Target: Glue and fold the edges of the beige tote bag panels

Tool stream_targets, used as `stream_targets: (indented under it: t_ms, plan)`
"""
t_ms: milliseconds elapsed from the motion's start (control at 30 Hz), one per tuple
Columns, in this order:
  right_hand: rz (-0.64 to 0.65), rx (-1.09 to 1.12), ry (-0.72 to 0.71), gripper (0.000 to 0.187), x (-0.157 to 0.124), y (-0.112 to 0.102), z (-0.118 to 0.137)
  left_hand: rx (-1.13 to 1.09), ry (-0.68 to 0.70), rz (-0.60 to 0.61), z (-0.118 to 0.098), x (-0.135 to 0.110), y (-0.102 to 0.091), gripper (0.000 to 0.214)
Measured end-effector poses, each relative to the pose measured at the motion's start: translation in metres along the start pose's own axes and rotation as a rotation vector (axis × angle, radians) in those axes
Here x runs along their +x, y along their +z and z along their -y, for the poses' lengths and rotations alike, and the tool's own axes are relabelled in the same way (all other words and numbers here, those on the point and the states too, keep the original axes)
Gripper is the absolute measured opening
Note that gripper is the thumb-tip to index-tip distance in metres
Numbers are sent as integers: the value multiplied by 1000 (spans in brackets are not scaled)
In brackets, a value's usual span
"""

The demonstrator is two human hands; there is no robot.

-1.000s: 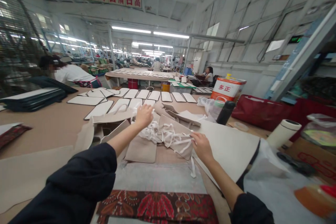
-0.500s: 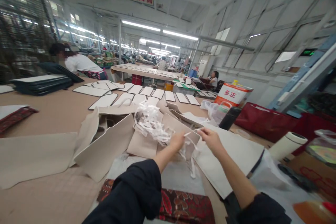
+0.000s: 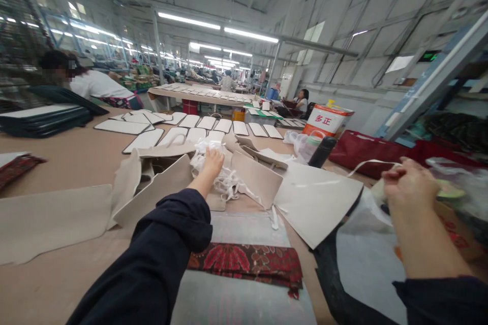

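Well, the right hand [image 3: 409,185] pinches a white ribbon [image 3: 371,162] between its fingers. The left hand [image 3: 214,161] touches tangled ribbons [image 3: 229,184]; I cannot tell whether its fingers grip.

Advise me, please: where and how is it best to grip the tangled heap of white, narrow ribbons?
Probably pinch the ribbon heap by the strands trailing at its near right edge, coming from the person's right: there they spread thinly across a flat beige panel, while the left hand covers part of the bunched middle.
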State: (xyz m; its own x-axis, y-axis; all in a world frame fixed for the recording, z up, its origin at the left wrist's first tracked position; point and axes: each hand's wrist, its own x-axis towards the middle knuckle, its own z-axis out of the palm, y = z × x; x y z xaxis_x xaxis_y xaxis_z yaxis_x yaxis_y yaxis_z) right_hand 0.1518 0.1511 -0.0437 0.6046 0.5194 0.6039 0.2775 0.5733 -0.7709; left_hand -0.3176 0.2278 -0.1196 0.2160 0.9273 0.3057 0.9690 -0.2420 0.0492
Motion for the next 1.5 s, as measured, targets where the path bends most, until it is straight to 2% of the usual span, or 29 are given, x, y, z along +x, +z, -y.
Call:
stream_targets:
  t_ms: [67, 100, 200, 267, 367, 400, 467, 533, 600, 667, 733, 800, 867, 1000, 1067, 1133, 1233, 1300, 1367, 1433, 1500]
  plan:
    - [-27, 79, 30, 15, -9, 7, 21, 2, -3, 66, 2, -4, -5, 42]
    - [16, 120, 53, 19, -21, 16, 31, -5, 5, 105, 0, -4, -8, 48]
    - [278, 103, 58, 27, -80, 47, 51, -40, 59, 169, -18, -9, -24, 60]
    - [391, 35, 83, 28, -128, 58, 48, -57, 109, 136, -28, -27, -36, 57]
    - [649, -220, 139, 30, -194, 46, 14, -97, 189, -20, -22, -90, -42, 42]
    - [724, -301, 125, 30, -213, 37, -2, -120, 198, -60, -13, -118, -37, 39]
    - [746, -449, 76, 29, -245, 18, -37, -168, 134, -53, 11, -178, -17, 43]
    - [731, -569, 38, 34, -271, 4, -67, -225, -97, -69, 35, -232, 12, 52]
    - [710, -704, -28, 39, -290, -1, -89, -305, -318, -91, 47, -272, 39, 57]
    - [715, -828, -114, 43, -303, 2, -102, -387, -442, -134, 48, -293, 59, 58]
    - [732, -910, -186, 47, -310, 5, -107, -451, -496, -190, 40, -300, 68, 55]
    - [730, -948, -217, 51, -313, 5, -108, -500, -529, -222, 31, -301, 69, 54]
    - [714, -952, -222, 54, -315, -1, -108, -538, -560, -226, 23, -307, 68, 55]
    - [718, -871, -248, 60, -319, -19, -111, -534, -598, -254, 13, -334, 70, 56]
    - [732, -829, -181, 64, -317, -24, -113, -485, -598, -288, 11, -343, 70, 57]
    - [726, -802, -35, 65, -307, -26, -108, -407, -581, -332, 10, -340, 64, 55]
    - [590, -750, 150, 55, -275, -26, -82, -247, -478, -366, 1, -321, 49, 48]
    - [427, -672, 130, 46, -250, -22, -53, -177, -341, -343, -12, -305, 42, 43]
    - [274, -586, 12, 41, -232, -12, -27, -168, -187, -313, -29, -293, 40, 41]
    - [287, -555, -127, 37, -226, 4, -15, -196, -60, -297, -48, -286, 42, 41]
    - [476, -570, -153, 35, -230, 22, -24, -231, 37, -276, -66, -282, 46, 42]
